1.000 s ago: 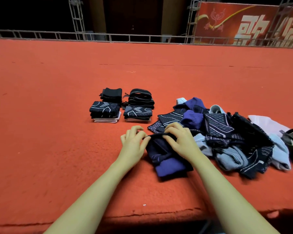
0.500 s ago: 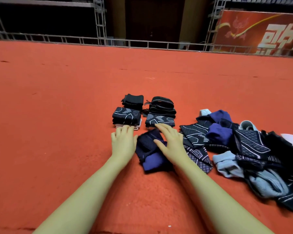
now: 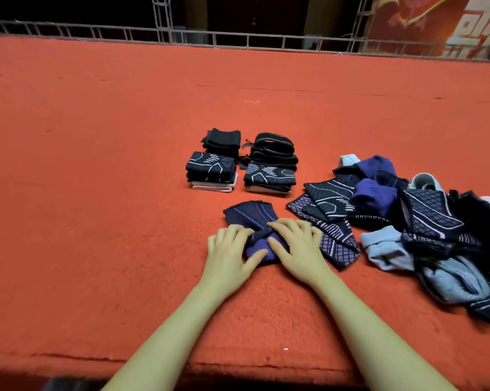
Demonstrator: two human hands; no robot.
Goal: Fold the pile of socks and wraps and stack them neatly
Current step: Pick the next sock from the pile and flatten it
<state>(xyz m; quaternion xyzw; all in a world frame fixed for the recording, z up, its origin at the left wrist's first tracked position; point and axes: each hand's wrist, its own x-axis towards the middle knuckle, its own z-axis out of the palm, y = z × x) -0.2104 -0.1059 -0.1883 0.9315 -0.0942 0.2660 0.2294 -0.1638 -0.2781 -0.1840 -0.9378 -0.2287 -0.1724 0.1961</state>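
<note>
Busy with folding one purple sock (image 3: 252,221), flat on the red desk (image 3: 97,193) at 6 o'clock from the four folded stacks (image 3: 239,165). Probably in the middle of the task: still a big loose pile (image 3: 407,230) at 3 o'clock from the sock. Next, likely to need bringing the near end over the far end, pressing flat, then lifting onto a stack at 12 o'clock.

Left hand (image 3: 229,256): fingers bent, thumb on the near purple end, gripping the bunched middle. Right hand (image 3: 297,246): fingers curled over the same bunch, pinching it from 3 o'clock. Nothing else held.
</note>
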